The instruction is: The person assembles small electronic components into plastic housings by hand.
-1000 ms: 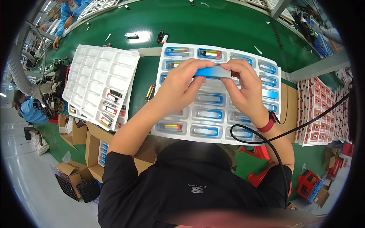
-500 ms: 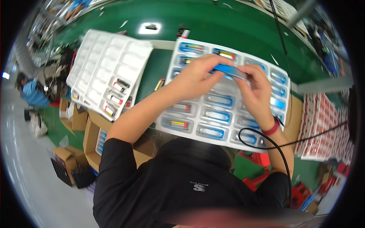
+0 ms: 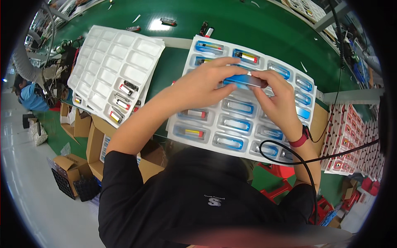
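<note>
Over a white moulded tray [image 3: 210,136], my two hands hold a slim blue casing [image 3: 242,79] with a see-through body and a darker right end. My left hand [image 3: 211,80] pinches its left end between thumb and fingers. At the other end, the thumb and fingers of my right hand [image 3: 278,91] close on the dark part. The tray's cells hold similar blue-edged clear casings [image 3: 236,124]. Some cells carry a casing with a yellow-and-red battery cell [image 3: 247,57] inside. My hands hide several cells in the middle.
Left of it lies a stack of white trays [image 3: 111,62], with a few battery parts [image 3: 120,103] in its near cells. A black cable [image 3: 331,158] loops over the tray's near right corner. Open cartons [image 3: 97,144] stand below at left; stacked red-and-white trays [image 3: 345,140] stand at right.
The casing has shifted slightly left and tilts less, with both hands still on it. My left fingers have spread further along its far side, and its right end now shows darker.
</note>
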Action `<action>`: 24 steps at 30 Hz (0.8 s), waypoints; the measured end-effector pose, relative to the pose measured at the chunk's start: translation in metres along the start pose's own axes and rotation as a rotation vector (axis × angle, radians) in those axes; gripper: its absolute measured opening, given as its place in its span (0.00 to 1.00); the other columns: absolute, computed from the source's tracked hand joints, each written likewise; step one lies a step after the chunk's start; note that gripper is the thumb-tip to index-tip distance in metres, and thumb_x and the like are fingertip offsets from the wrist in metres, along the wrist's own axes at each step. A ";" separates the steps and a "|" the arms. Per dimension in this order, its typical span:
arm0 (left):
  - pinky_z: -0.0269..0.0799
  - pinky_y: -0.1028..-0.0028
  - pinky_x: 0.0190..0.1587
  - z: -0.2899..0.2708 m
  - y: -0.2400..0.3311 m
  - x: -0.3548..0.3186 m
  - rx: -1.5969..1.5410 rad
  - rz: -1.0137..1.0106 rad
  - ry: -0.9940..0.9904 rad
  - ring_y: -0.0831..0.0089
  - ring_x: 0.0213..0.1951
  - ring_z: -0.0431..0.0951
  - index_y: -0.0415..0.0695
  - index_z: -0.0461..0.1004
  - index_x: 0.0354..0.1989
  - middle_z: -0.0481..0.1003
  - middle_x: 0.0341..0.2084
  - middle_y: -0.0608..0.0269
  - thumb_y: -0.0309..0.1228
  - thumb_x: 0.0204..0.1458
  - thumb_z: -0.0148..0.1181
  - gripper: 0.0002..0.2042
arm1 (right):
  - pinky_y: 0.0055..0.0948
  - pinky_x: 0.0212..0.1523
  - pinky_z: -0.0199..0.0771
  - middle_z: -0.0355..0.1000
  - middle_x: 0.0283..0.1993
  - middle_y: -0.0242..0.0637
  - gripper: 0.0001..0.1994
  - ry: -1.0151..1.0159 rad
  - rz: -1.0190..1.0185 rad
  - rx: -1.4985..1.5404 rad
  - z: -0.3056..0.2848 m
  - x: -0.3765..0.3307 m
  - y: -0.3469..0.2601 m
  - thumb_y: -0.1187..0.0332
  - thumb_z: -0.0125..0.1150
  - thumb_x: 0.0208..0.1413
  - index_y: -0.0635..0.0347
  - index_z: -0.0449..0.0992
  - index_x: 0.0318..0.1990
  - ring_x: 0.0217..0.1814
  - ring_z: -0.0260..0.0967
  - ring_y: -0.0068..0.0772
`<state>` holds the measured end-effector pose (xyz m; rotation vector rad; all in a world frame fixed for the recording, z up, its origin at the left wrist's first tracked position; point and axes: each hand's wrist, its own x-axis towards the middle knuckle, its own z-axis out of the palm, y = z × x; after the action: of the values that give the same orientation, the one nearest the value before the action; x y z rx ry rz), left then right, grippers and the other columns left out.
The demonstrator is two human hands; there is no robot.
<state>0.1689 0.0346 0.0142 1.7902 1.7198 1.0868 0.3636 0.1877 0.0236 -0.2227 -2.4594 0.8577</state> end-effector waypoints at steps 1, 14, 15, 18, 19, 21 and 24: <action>0.77 0.69 0.48 -0.010 -0.006 0.003 -0.039 0.025 -0.049 0.64 0.47 0.80 0.48 0.76 0.60 0.80 0.49 0.58 0.27 0.58 0.64 0.20 | 0.35 0.40 0.78 0.76 0.44 0.47 0.12 -0.055 0.122 0.045 0.001 -0.001 0.005 0.77 0.64 0.55 0.65 0.80 0.47 0.39 0.77 0.47; 0.79 0.66 0.45 -0.054 -0.199 0.143 0.433 -0.479 -0.119 0.61 0.42 0.84 0.40 0.78 0.55 0.83 0.43 0.50 0.39 0.54 0.67 0.23 | 0.43 0.48 0.70 0.74 0.41 0.41 0.05 -0.164 -0.067 -0.241 0.022 -0.009 0.020 0.72 0.66 0.54 0.63 0.81 0.36 0.45 0.71 0.47; 0.79 0.67 0.44 -0.058 -0.198 0.136 0.375 -0.381 -0.052 0.63 0.42 0.84 0.40 0.78 0.55 0.83 0.41 0.52 0.37 0.54 0.67 0.21 | 0.42 0.48 0.70 0.74 0.42 0.41 0.06 -0.138 -0.059 -0.246 0.021 -0.008 0.021 0.71 0.66 0.54 0.63 0.81 0.37 0.45 0.71 0.48; 0.78 0.72 0.44 -0.102 -0.145 0.112 0.220 -0.300 -0.019 0.73 0.41 0.81 0.39 0.77 0.53 0.81 0.39 0.60 0.30 0.59 0.62 0.15 | 0.42 0.49 0.70 0.75 0.43 0.42 0.07 -0.092 -0.069 -0.243 0.014 -0.006 0.023 0.72 0.67 0.54 0.63 0.81 0.38 0.46 0.73 0.49; 0.77 0.74 0.43 -0.126 -0.129 0.085 0.244 -0.175 0.006 0.76 0.40 0.80 0.39 0.76 0.53 0.79 0.39 0.62 0.28 0.61 0.60 0.13 | 0.41 0.49 0.70 0.75 0.44 0.42 0.07 -0.095 -0.062 -0.227 0.010 -0.007 0.019 0.73 0.67 0.54 0.63 0.81 0.39 0.47 0.73 0.49; 0.74 0.74 0.46 -0.164 -0.106 0.026 0.142 -0.071 -0.030 0.75 0.42 0.77 0.39 0.76 0.49 0.77 0.40 0.64 0.26 0.64 0.59 0.08 | 0.40 0.50 0.71 0.75 0.44 0.43 0.07 -0.107 -0.046 -0.209 0.001 -0.007 0.013 0.75 0.67 0.54 0.64 0.81 0.41 0.48 0.73 0.48; 0.73 0.68 0.48 -0.191 -0.067 -0.060 0.283 -0.204 -0.206 0.69 0.44 0.77 0.42 0.80 0.41 0.77 0.38 0.62 0.25 0.62 0.59 0.04 | 0.40 0.51 0.71 0.75 0.44 0.42 0.07 -0.136 -0.024 -0.191 -0.006 -0.011 0.010 0.75 0.67 0.54 0.63 0.81 0.40 0.48 0.73 0.48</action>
<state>-0.0164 -0.0546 0.0636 1.7667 1.9497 0.5763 0.3761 0.1950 0.0166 -0.2072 -2.6680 0.6466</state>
